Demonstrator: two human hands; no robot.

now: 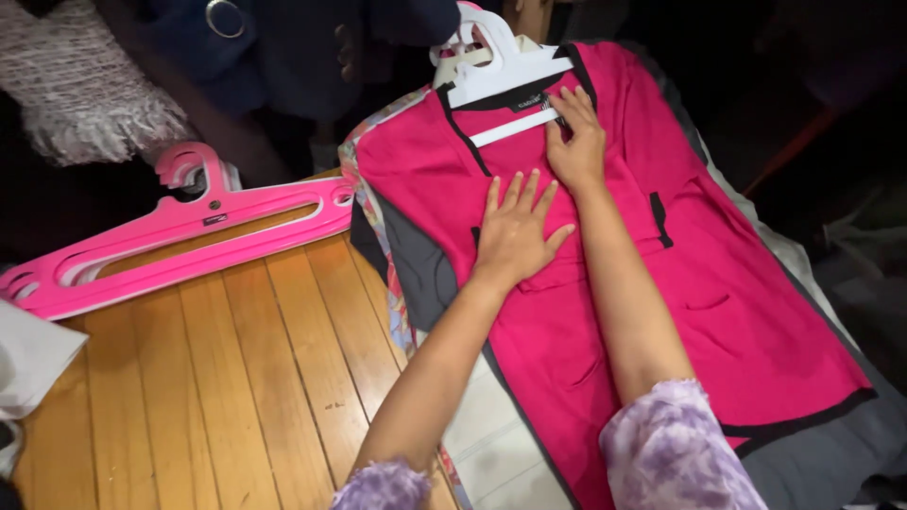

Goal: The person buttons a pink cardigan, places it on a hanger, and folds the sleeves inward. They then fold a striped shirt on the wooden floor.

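Pink dress: soft, light, limp knit, likely to slide; lies flat on stacked garments at the bench's 3 o'clock side. White hanger in neckline, best hold. Left hand and right hand: fingers spread flat, pressing, grasping nothing. Pink hanger at 10 o'clock.

Wooden table with pink hanger, garments
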